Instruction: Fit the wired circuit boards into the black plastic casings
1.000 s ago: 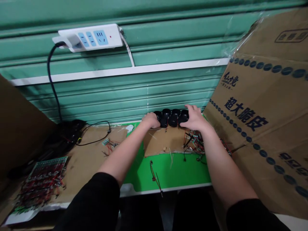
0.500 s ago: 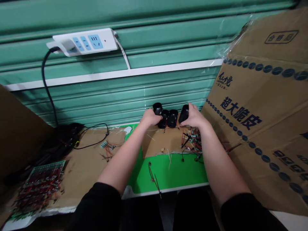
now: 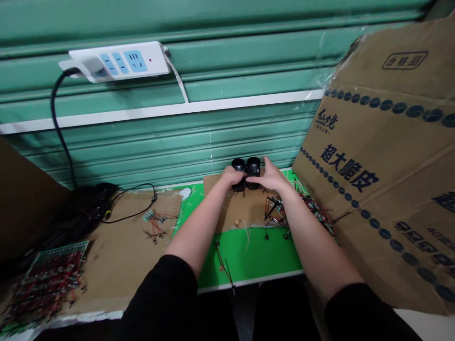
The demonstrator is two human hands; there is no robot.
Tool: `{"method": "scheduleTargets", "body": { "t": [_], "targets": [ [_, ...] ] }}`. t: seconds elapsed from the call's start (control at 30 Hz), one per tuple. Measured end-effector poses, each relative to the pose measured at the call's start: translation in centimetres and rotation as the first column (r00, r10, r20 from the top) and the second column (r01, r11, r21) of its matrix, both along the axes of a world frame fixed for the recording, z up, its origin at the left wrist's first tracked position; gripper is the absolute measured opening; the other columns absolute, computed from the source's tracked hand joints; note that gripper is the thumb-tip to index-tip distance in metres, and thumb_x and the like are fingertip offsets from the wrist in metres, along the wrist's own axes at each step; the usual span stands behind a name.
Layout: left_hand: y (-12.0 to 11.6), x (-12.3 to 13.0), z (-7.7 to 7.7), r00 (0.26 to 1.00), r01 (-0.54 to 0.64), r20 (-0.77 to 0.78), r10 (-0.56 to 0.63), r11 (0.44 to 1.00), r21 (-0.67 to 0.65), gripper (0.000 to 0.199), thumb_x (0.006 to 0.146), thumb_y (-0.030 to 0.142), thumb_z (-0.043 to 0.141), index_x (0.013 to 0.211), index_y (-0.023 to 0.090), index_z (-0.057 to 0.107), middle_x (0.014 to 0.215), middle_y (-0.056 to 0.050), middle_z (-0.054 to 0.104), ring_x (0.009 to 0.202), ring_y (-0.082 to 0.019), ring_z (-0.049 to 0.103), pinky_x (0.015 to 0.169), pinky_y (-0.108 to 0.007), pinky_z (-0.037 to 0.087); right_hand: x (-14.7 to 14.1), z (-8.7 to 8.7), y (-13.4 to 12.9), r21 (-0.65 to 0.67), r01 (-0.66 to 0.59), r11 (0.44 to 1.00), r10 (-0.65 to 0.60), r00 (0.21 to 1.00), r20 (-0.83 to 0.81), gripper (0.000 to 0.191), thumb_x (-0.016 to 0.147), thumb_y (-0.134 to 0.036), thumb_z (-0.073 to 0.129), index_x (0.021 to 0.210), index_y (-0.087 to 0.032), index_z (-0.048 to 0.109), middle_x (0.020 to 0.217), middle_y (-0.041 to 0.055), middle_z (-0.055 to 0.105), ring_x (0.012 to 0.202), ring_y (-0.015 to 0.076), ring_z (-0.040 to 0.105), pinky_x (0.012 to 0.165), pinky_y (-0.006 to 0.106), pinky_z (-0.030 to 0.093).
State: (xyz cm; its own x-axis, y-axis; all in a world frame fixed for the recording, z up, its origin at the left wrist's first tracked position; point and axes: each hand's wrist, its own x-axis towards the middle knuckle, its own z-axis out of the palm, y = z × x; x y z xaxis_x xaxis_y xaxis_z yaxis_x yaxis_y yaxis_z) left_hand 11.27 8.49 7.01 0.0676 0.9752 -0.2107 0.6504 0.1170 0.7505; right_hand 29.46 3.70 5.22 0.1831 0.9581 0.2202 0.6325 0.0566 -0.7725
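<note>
Glossy black rounded shells [image 3: 253,167] stand close together at the back of a cardboard sheet [image 3: 241,210], against the green slatted wall. My left hand [image 3: 232,176] is closed at the lower part of the left shells, with its thumb toward the middle. My right hand [image 3: 268,177] is at the right side of them, its thumb across the front of the right shell and its index finger raised and apart. Thin wires hang below the shells. How many shells are stacked there is hidden.
Tangled wires with small boards [image 3: 311,206] lie at the right, beside a big cardboard box [image 3: 377,180]. Wired circuit boards [image 3: 50,279] lie at the left. A power strip [image 3: 119,61] is on the wall. Loose wires [image 3: 224,267] rest on the green surface [image 3: 256,258].
Both hands have moved toward each other. The outer black shells, which stood apart before, are now gathered with the middle ones. The view has shifted slightly.
</note>
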Motion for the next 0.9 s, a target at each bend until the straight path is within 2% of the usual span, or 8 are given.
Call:
{"method": "scheduleTargets", "body": {
  "t": [0.07, 0.13, 0.23, 0.37, 0.53, 0.7, 0.8, 0.9],
  "targets": [
    [0.2, 0.1, -0.3, 0.998, -0.018, 0.055, 0.02, 0.999, -0.039, 0.051, 0.084, 0.037, 0.091, 0.122, 0.006, 0.079, 0.124, -0.019, 0.081, 0.107, -0.028, 0.08, 0.083, -0.03, 0.063, -0.1, 0.4, -0.2, -0.159, 0.105, 0.982, -0.123, 0.987, -0.106, 0.09, 0.076, -0.046, 0.091, 0.149, -0.002, 0.06, 0.145, 0.0259, 0.065, 0.129, 0.0304, 0.068, 0.106, 0.032, 0.059],
    [0.3, 0.3, -0.3, 0.993, -0.035, 0.111, 0.044, 0.996, -0.079, 0.057, 0.082, 0.034, 0.094, 0.128, 0.004, 0.076, 0.123, -0.019, 0.081, 0.102, -0.027, 0.081, 0.081, -0.031, 0.064, -0.4, 0.5, -0.3, -0.292, 0.097, 0.951, -0.156, 0.971, -0.183, 0.057, 0.085, -0.041, 0.082, 0.125, -0.002, 0.072, 0.12, 0.022, 0.075, 0.102, 0.0246, 0.073, 0.085, 0.027, 0.058],
    [0.2, 0.6, -0.1, 0.981, -0.052, 0.18, 0.077, 0.988, -0.142, 0.062, 0.08, 0.026, 0.094, 0.134, 0.003, 0.073, 0.121, -0.02, 0.081, 0.093, -0.025, 0.081, 0.077, -0.032, 0.064, -1.0, 0.0, 0.1, -0.335, 0.006, 0.942, -0.102, 0.958, -0.268, 0.034, 0.088, -0.03, 0.075, 0.113, -0.005, 0.077, 0.101, 0.0135, 0.077, 0.077, 0.0154, 0.068, 0.067, 0.021, 0.05],
    [-0.4, 0.5, 0.4, 0.96, -0.061, 0.257, 0.109, 0.98, -0.188, 0.05, 0.085, 0.021, 0.087, 0.129, 0.0, 0.074, 0.109, -0.02, 0.082, 0.082, -0.026, 0.08, 0.073, -0.036, 0.065, -1.7, -0.9, 0.9, -0.33, -0.053, 0.943, -0.072, 0.932, -0.356, 0.034, 0.084, -0.021, 0.079, 0.115, -0.008, 0.078, 0.095, 0.0085, 0.078, 0.072, 0.0113, 0.066, 0.066, 0.018, 0.048],
    [-0.7, 0.0, -0.3, 0.899, -0.06, 0.414, 0.144, 0.976, -0.21, 0.042, 0.085, 0.017, 0.085, 0.124, 0.005, 0.074, 0.1, -0.015, 0.082, 0.086, -0.026, 0.08, 0.078, -0.035, 0.065, -2.7, -1.0, 1.4, -0.324, -0.049, 0.945, -0.098, 0.901, -0.422, 0.027, 0.086, -0.018, 0.075, 0.111, -0.007, 0.078, 0.1, 0.0078, 0.078, 0.071, 0.0093, 0.062, 0.064, 0.017, 0.045],
    [-1.0, -0.7, -1.4, 0.742, 0.024, 0.651, 0.16, 0.964, -0.265, 0.035, 0.084, 0.017, 0.086, 0.115, 0.008, 0.072, 0.09, -0.014, 0.081, 0.077, -0.023, 0.078, 0.081, -0.039, 0.067, -3.5, -0.4, 0.8, -0.317, -0.034, 0.948, -0.147, 0.837, -0.527, 0.025, 0.093, -0.022, 0.07, 0.114, -0.009, 0.074, 0.1, 0.0075, 0.078, 0.07, 0.0096, 0.063, 0.065, 0.018, 0.048],
    [-1.3, -1.5, -1.8, 0.648, 0.048, 0.738, 0.189, 0.957, -0.287, 0.042, 0.078, 0.021, 0.094, 0.11, 0.008, 0.071, 0.084, -0.013, 0.079, 0.071, -0.022, 0.076, 0.082, -0.039, 0.067, -3.6, 0.2, 0.1, -0.308, -0.083, 0.948, -0.129, 0.783, -0.608, 0.025, 0.091, -0.023, 0.074, 0.112, -0.01, 0.072, 0.104, 0.0091, 0.078, 0.074, 0.011, 0.068, 0.07, 0.02, 0.053],
    [-1.8, -2.5, -2.0, 0.563, 0.03, 0.79, 0.243, 0.949, -0.313, 0.032, 0.082, 0.02, 0.091, 0.104, 0.009, 0.071, 0.079, -0.01, 0.078, 0.065, -0.019, 0.074, 0.08, -0.036, 0.067, -3.4, 1.1, -0.8, -0.289, -0.113, 0.951, -0.111, 0.747, -0.655, 0.028, 0.089, -0.025, 0.076, 0.112, -0.01, 0.071, 0.106, 0.0096, 0.078, 0.076, 0.0117, 0.069, 0.072, 0.022, 0.055]
  ]
}}
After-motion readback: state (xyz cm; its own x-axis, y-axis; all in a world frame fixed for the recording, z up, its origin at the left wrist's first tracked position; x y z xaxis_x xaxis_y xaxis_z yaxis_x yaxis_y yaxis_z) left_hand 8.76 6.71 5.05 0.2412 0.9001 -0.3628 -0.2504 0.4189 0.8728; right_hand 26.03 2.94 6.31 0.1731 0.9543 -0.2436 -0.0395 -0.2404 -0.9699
